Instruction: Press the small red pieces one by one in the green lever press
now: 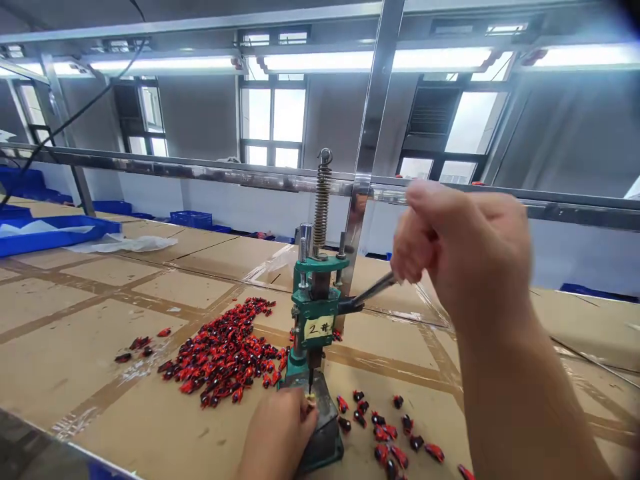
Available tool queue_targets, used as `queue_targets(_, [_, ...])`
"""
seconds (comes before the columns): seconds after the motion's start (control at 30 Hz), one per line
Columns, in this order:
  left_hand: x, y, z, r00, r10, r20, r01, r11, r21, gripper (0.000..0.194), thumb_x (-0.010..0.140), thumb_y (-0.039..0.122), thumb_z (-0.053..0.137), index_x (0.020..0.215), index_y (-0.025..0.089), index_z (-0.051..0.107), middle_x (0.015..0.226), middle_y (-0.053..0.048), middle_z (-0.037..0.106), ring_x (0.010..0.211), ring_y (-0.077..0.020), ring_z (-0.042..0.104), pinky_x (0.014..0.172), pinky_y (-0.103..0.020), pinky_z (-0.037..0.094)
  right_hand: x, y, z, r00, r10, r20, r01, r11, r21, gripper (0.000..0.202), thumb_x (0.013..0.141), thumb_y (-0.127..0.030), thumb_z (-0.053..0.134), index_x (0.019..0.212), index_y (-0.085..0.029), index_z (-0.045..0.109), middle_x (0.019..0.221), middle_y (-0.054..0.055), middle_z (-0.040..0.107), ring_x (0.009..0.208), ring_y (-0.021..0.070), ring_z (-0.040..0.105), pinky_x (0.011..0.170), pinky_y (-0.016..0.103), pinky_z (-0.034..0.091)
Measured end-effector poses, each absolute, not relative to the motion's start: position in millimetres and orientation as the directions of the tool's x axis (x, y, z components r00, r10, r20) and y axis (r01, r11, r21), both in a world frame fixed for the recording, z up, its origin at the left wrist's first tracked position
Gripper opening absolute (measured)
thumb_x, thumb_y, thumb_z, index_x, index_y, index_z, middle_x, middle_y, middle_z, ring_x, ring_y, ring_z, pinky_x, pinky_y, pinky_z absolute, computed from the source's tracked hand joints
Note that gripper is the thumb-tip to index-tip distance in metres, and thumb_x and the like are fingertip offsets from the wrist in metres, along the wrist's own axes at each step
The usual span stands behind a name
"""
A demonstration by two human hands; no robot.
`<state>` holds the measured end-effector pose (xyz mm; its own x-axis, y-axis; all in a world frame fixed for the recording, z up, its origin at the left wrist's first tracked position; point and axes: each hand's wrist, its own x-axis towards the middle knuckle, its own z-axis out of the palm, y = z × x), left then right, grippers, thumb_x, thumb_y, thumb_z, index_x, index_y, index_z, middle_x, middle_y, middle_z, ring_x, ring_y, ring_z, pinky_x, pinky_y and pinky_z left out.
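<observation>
A green hand press [314, 303] stands on the cardboard-covered table, a label reading "2 #" on its front and a tall spring on top. My right hand [465, 247] is raised at the right, closed around the end of the press's metal lever [375, 288]. Down at the press base [325, 427], my left hand [280, 427] has its fingers pinched together right beneath the thin punch rod [311, 380]. A small yellowish bit shows at those fingertips; what it belongs to is hidden by the hand.
Left of the press lies a big heap of small red-and-black parts [225, 353]. Several more parts [385, 433] are scattered to the right. A blue tray [60, 233] with white sheeting sits at the far left. A metal post [375, 100] rises behind the press.
</observation>
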<state>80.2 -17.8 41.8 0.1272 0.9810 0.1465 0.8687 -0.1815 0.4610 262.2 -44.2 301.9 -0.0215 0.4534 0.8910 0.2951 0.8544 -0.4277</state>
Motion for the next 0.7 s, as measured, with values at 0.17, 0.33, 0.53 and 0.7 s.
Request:
queue_targets(0.17, [92,-24,24,0.203,0.967,0.153,0.681,-0.252,0.688,0.013,0.081,0.038,0.073,0.091,0.034,0.081,0.085,0.0,0.083,0.08,-0.0235,0.076,0.065,-0.026,0.047,245,-8,338,-0.016,0.571,0.821,0.084,0.818,-0.568,0.053,0.087,-0.04,0.068,0.043,-0.022,0.045,0.039,-0.003,0.039,0.03,0.0112,0.039,0.028,0.029,0.027])
queue_targets(0.33, [13,-1,21,-0.014,0.923,0.385,0.836,-0.201,0.511,0.026,0.094,0.047,0.057,0.095,0.033,0.079,0.094,-0.003,0.081,0.088,-0.0237,0.073,0.078,-0.03,0.048,246,-13,326,0.058,0.542,0.838,0.066,0.836,-0.545,0.052,0.088,-0.03,0.066,0.042,-0.021,0.045,0.038,-0.004,0.036,0.03,0.0096,0.037,0.028,0.025,0.024])
queue_targets(0.53, [-50,34,26,0.138,0.951,0.276,0.946,-0.209,0.247,0.023,0.088,0.032,0.063,0.104,0.033,0.08,0.103,-0.006,0.075,0.102,-0.0285,0.066,0.091,-0.039,0.042,244,-11,325,0.095,0.477,0.874,0.065,0.873,-0.484,0.052,0.089,-0.026,0.063,0.042,-0.021,0.044,0.037,-0.004,0.036,0.031,0.0088,0.034,0.03,0.025,0.023])
queue_targets(0.7, [-48,35,24,0.192,0.937,0.291,0.913,-0.279,0.297,0.026,0.094,0.032,0.053,0.093,0.026,0.078,0.101,-0.007,0.074,0.098,-0.0258,0.065,0.092,-0.039,0.042,244,-10,325,0.1,0.462,0.881,0.083,0.879,-0.47,0.053,0.091,-0.024,0.061,0.042,-0.021,0.042,0.037,-0.005,0.036,0.032,0.0069,0.034,0.033,0.024,0.025])
